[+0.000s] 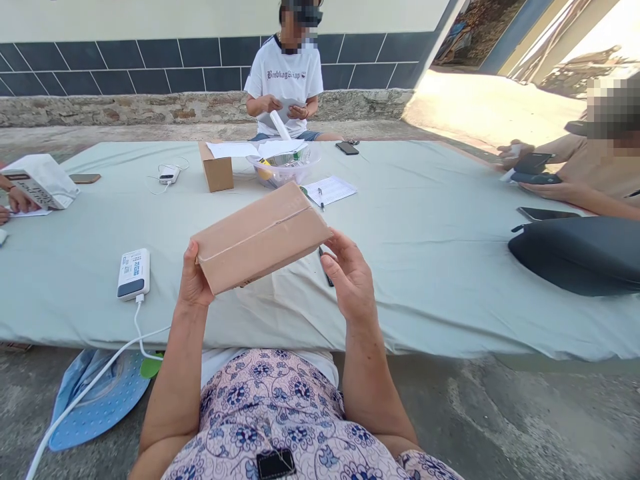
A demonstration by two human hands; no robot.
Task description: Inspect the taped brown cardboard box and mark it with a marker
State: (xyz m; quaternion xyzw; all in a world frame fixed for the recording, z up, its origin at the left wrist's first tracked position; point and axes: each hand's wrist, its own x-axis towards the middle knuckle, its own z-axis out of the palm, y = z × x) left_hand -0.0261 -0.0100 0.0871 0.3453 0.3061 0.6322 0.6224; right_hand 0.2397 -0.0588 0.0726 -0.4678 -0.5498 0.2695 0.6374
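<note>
A brown cardboard box, taped along its seam, is held tilted above the near part of the table. My left hand grips its left end, thumb on the near face and fingers out of sight behind. At the right end, my right hand has its fingertips against the corner, with the thumb apart from the box. Partly covered by that hand, a black pen-like item lies on the cloth. A white power bank with a cable plugged in rests left of my left hand.
Beyond the box stand a clear plastic basin of odds and ends and a small carton. A printed sheet lies nearby. A black case occupies the right side. People sit across and at both sides. A blue hat hangs low left.
</note>
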